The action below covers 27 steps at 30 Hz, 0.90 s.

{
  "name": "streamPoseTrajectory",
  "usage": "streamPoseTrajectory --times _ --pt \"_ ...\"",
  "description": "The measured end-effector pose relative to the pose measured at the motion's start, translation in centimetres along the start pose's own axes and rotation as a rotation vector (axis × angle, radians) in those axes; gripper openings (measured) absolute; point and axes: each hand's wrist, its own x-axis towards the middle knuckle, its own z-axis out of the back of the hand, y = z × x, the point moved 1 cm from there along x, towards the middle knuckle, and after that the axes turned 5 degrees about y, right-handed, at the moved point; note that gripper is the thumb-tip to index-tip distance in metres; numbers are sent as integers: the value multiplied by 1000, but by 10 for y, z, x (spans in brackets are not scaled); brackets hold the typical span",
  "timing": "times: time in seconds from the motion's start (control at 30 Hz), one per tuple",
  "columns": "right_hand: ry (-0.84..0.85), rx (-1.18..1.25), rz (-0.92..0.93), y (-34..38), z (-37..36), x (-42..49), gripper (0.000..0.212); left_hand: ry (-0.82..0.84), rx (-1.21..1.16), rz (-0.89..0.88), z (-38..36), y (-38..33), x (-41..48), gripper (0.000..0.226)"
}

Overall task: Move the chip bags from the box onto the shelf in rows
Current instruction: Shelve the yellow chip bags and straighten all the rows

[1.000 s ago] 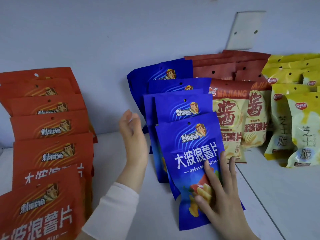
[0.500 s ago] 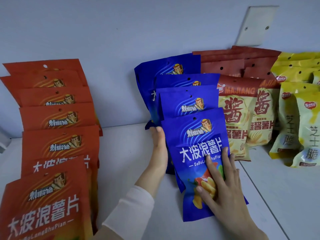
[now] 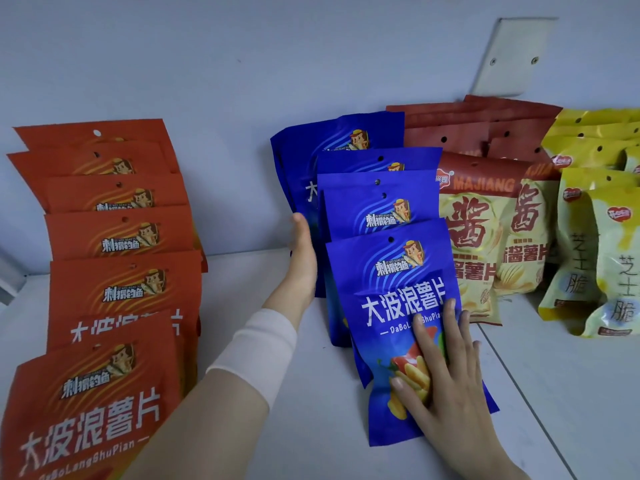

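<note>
A row of several blue chip bags (image 3: 377, 206) leans back toward the wall on the white shelf (image 3: 311, 427). The front blue bag (image 3: 391, 299) stands at the head of the row. My right hand (image 3: 440, 372) lies flat on its lower front, fingers straight. My left hand (image 3: 303, 258) presses with straight fingers against the left side of the blue row, about the middle bags. Left of it runs a row of several orange chip bags (image 3: 114, 237). The box is out of view.
Right of the blue row stand several red-and-cream bags (image 3: 481, 216) and, further right, yellow bags (image 3: 595, 216). A white wall plate (image 3: 512, 57) is fixed above them. A seam (image 3: 519, 382) runs across the shelf on the right. A strip of bare shelf lies between the orange and blue rows.
My left hand has gone from hovering open beside the blue row to pressing on its left side, sliding further back. My right hand stays flat on the front blue bag.
</note>
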Motion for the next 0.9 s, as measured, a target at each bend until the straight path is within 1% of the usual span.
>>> streamPoseTrajectory --times 0.07,0.13,0.2,0.23,0.37,0.4,0.47,0.5,0.57,0.63,0.73,0.9 --pt "5 -3 -5 -1 -2 1 74 -6 33 23 7 4 18 99" --pt "6 -7 -7 -2 -4 1 73 -19 69 41 9 -10 17 108" --pt "-1 -10 -13 -3 -6 1 73 -20 102 6 -3 -39 -19 119" --pt "-7 -8 -18 -2 -6 2 73 -1 122 -38 -6 -46 -32 117" --pt "-35 -2 -18 7 -10 5 73 83 185 -154 -7 -50 -52 82" --pt "-37 -5 -9 9 -12 6 73 73 193 -164 -6 -50 -53 72" --pt "-36 -11 2 12 -16 7 73 2 196 -189 -3 -53 -51 53" --pt "-34 -14 0 13 -17 8 73 -35 187 -206 -2 -57 -50 48" --pt "-34 -21 -5 13 -18 10 74 -76 184 -221 -4 -63 -46 44" --pt "-39 -27 0 13 -19 11 74 -80 212 -214 -7 -67 -41 43" --pt "-40 -31 1 12 -19 11 74 -100 188 -214 -8 -67 -36 41" --pt "-44 -34 14 16 -23 12 74 -112 199 -250 0 -70 -36 26"
